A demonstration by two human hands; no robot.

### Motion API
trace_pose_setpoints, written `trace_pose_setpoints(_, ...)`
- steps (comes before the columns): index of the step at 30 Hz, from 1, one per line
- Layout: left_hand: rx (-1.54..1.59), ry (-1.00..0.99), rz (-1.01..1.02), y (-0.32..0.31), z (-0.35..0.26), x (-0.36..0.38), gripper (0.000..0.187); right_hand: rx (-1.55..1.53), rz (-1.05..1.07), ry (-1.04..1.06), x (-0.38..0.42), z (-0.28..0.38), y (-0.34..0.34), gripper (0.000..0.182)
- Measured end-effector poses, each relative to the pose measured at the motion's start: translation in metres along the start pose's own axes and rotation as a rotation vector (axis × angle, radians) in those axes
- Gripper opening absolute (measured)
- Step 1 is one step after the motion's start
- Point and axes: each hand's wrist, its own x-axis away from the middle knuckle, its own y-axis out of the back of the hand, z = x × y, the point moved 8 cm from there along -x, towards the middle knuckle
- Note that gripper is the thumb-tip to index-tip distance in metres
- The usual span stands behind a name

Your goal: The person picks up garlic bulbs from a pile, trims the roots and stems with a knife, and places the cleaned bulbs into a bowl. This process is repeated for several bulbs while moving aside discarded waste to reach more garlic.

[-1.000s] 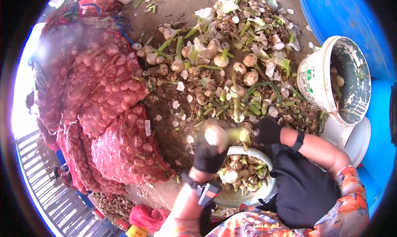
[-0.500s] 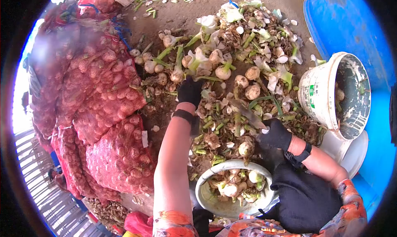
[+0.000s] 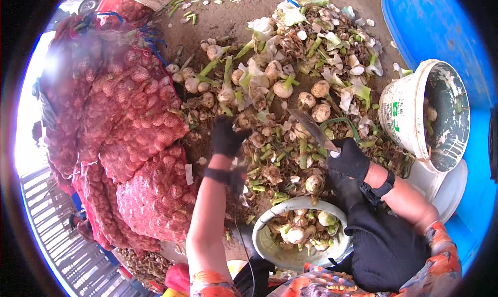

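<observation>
My right hand (image 3: 348, 159), in a black glove, is closed round the handle of a knife (image 3: 311, 128). The blade points up and to the left over the heap of trimmings. My left hand (image 3: 227, 136), also gloved in black, is over the left side of the heap with thumb and fingers apart; nothing shows in it. Just beyond it lie garlic bulbs with thick green stems, one bulb (image 3: 226, 93) among them. Several dirty bulbs, such as one bulb (image 3: 320, 112), rest past the knife tip. Close to my body, a pale basin (image 3: 263, 240) holds trimmed bulbs.
Red mesh sacks (image 3: 135, 105) full of bulbs are piled on the left. A heap of leaves and peelings (image 3: 332, 48) spreads ahead. On the right stand a white bucket (image 3: 402, 115) with a few bulbs inside and a large blue tub (image 3: 441, 32).
My left hand has drawn back from the stemmed bulbs, slightly left and toward me. The knife in my right hand has swung up, its blade now more clearly visible. The view has shifted slightly.
</observation>
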Motion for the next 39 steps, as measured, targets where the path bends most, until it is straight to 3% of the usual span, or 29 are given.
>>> trace_pose_setpoints(1,0.217,-0.101,-0.121,0.008,-0.007,0.012,0.058,-0.004,0.001,0.001,0.001,0.004,-0.001,0.022)
trace_pose_setpoints(3,1.034,-0.08,-0.119,-0.003,-0.006,0.037,0.066,0.106,-0.032,0.172,0.005,0.029,0.0,0.019)
trace_pose_setpoints(4,1.23,0.088,0.097,-0.01,-0.016,0.053,0.06,0.104,-0.03,0.171,0.007,0.035,-0.001,0.019)
trace_pose_setpoints(6,1.427,0.088,0.126,-0.013,-0.026,0.084,0.046,0.224,-0.014,0.313,0.014,0.062,-0.006,0.018)
trace_pose_setpoints(10,1.034,-0.108,-0.034,-0.002,-0.062,0.117,0.041,0.306,0.047,0.446,0.029,0.088,-0.017,0.015)
trace_pose_setpoints(12,1.596,0.015,0.137,-0.014,-0.081,0.133,0.045,0.344,0.018,0.548,0.036,0.095,-0.018,0.014)
trace_pose_setpoints(14,1.416,-0.071,0.092,-0.022,-0.086,0.144,0.044,0.394,0.016,0.599,0.041,0.097,-0.021,0.015)
trace_pose_setpoints(16,1.908,-0.003,0.219,-0.011,-0.113,0.149,0.043,0.38,-0.087,0.675,0.045,0.096,-0.019,0.018)
trace_pose_setpoints(20,1.641,0.152,0.246,-0.041,-0.111,0.16,0.038,0.421,-0.096,0.704,0.048,0.097,-0.022,0.016)
trace_pose_setpoints(21,1.699,0.154,0.219,-0.047,-0.108,0.161,0.036,0.413,-0.086,0.707,0.05,0.097,-0.023,0.015)
trace_pose_setpoints(25,1.352,0.037,0.173,-0.043,-0.104,0.163,0.035,0.429,-0.031,0.71,0.049,0.093,-0.025,0.013)
trace_pose_setpoints(27,1.157,0.016,0.277,-0.043,-0.114,0.167,0.035,0.34,0.007,0.713,0.049,0.089,-0.025,0.013)
trace_pose_setpoints(30,1.355,0.128,0.327,-0.049,-0.116,0.171,0.033,0.371,0.047,0.7,0.042,0.07,-0.028,0.017)
trace_pose_setpoints(31,1.428,-0.033,0.442,-0.034,-0.134,0.161,0.031,0.426,0.055,0.569,0.028,0.046,-0.032,0.016)
trace_pose_setpoints(33,1.062,-0.333,0.429,0.022,-0.174,0.154,0.028,0.591,0.096,0.28,-0.001,-0.018,-0.027,0.015)
trace_pose_setpoints(34,1.223,-0.216,0.43,0.028,-0.173,0.156,0.032,0.574,0.174,0.168,0.004,-0.028,-0.016,0.016)
trace_pose_setpoints(37,0.982,-0.148,0.338,0.038,-0.159,0.137,0.039,0.561,0.004,0.164,0.011,-0.018,0.0,0.018)
trace_pose_setpoints(39,0.991,-0.114,0.274,0.034,-0.151,0.129,0.037,0.395,-0.088,0.331,0.019,0.012,0.007,0.017)
